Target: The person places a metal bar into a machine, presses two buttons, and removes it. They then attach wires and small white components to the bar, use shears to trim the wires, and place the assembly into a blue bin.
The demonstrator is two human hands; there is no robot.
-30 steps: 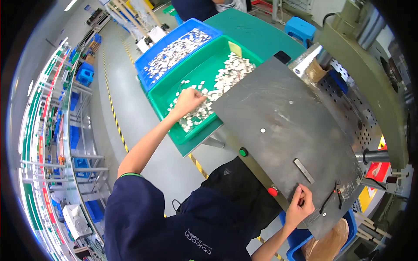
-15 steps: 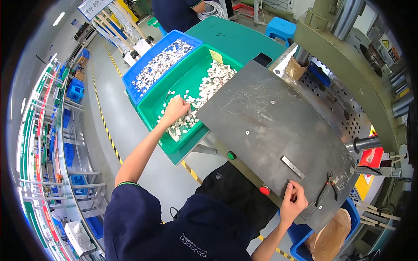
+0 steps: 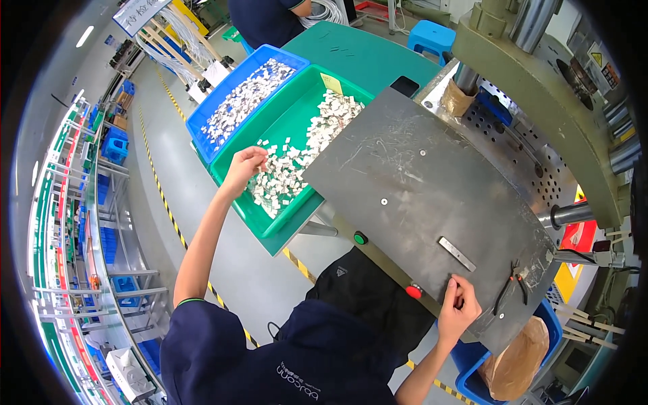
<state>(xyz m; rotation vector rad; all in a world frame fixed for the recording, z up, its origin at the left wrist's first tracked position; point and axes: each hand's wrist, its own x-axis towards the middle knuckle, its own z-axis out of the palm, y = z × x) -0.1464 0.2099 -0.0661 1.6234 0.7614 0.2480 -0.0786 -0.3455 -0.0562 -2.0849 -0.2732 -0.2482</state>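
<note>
My left hand (image 3: 246,169) is over the left side of a green bin (image 3: 270,126), its fingers pinched together; what they hold, if anything, is too small to make out. Small white rectangular pieces (image 3: 283,172) lie heaped in the bin beside it. My right hand (image 3: 460,309) rests by the near edge of a dark metal plate (image 3: 405,162), thumb and fingers curled together, and whatever is between them is hidden. Just beyond its fingertips lies a short metal bar (image 3: 457,254). Black-handled pliers (image 3: 511,287) lie on the plate to its right.
A blue bin (image 3: 233,81) of small pieces adjoins the green one on a green table (image 3: 351,50). Green button (image 3: 360,237) and red button (image 3: 414,291) line the plate's front. A heavy press frame (image 3: 540,88) stands right; a blue container with brown paper (image 3: 516,361) sits below.
My left hand has lifted off the white pieces and drawn left to the bin's side. My right hand stays by the plate's edge, fingers slightly shifted.
</note>
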